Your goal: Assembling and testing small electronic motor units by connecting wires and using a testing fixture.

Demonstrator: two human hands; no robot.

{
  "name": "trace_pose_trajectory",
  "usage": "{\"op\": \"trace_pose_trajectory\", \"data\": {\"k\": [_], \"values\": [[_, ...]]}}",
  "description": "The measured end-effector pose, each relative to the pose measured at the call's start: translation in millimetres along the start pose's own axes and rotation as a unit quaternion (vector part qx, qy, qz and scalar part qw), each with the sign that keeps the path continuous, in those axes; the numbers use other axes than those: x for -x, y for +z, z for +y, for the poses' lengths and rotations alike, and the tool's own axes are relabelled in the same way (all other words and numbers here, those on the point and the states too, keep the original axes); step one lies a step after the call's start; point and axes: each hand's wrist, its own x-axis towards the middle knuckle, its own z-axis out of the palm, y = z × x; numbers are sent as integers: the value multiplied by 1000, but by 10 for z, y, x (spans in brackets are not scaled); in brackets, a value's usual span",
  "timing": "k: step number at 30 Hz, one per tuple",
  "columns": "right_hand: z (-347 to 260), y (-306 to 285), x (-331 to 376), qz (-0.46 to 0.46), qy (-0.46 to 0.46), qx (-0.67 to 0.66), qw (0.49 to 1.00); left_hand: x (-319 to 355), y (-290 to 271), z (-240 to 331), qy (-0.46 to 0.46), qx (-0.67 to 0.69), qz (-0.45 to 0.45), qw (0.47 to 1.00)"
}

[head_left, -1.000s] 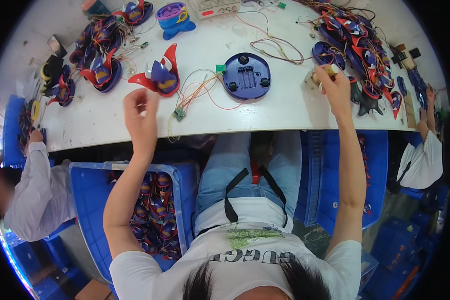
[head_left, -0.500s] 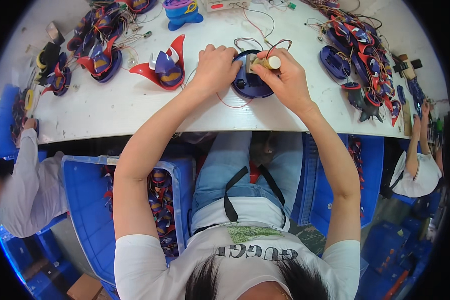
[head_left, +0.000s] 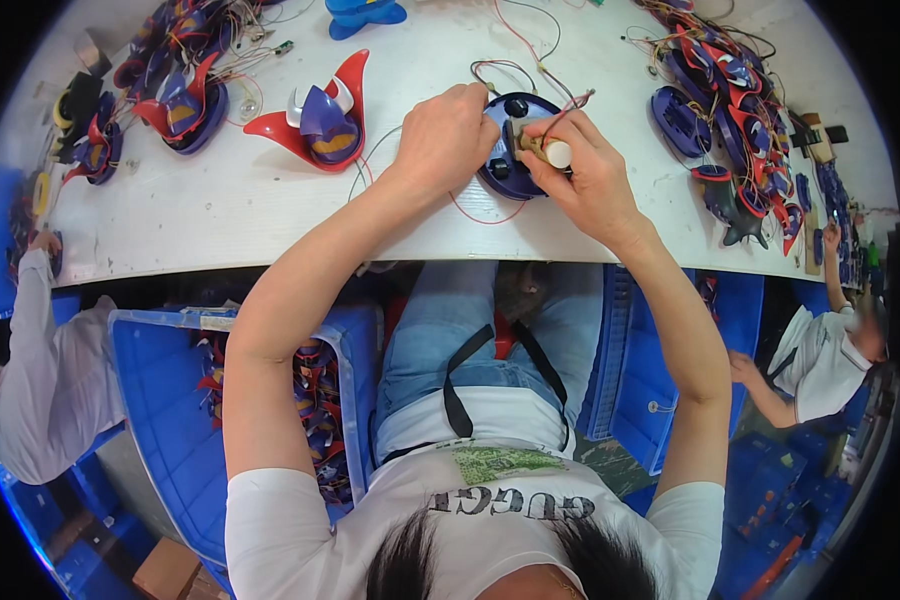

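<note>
A round, dark blue plastic base (head_left: pixel 510 182) lies on the white table in front of me, with black round fittings inside it. My left hand (head_left: pixel 444 138) is closed on the base's left rim, steadying it. In my right hand (head_left: pixel 592 172) is a small tan-grey block with a cream round end (head_left: pixel 557 154), pinched between thumb and fingers over the middle of the base. Dark and red wires (head_left: pixel 560 85) run from this spot to the far side. Left of my left hand stands a red, horned figure shell (head_left: pixel 322 125) with a purple and orange middle.
Piles of similar purple and red assemblies with loose wires lie at the left (head_left: pixel 182 105) and right (head_left: pixel 740 130). A blue stand (head_left: pixel 365 16) is at the back. Blue crates (head_left: pixel 175 400) flank my legs. Co-workers sit at left (head_left: pixel 60 350) and right (head_left: pixel 820 365).
The base and both my hands now sit slightly further right in view. The block has moved down onto the base's middle, and more of the black fittings show. The right-hand co-worker has shifted position.
</note>
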Motion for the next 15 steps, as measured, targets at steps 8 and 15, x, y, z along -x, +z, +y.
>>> {"op": "trace_pose_trajectory", "data": {"k": [8, 15], "values": [[-10, -58, -48, -95, 96, -30, 990, 53, 71, 33, -15, 1, -4, 1000], [29, -34, -28, -63, 58, -31, 996, 35, -22, 70, 13, -47, -12, 999]]}}
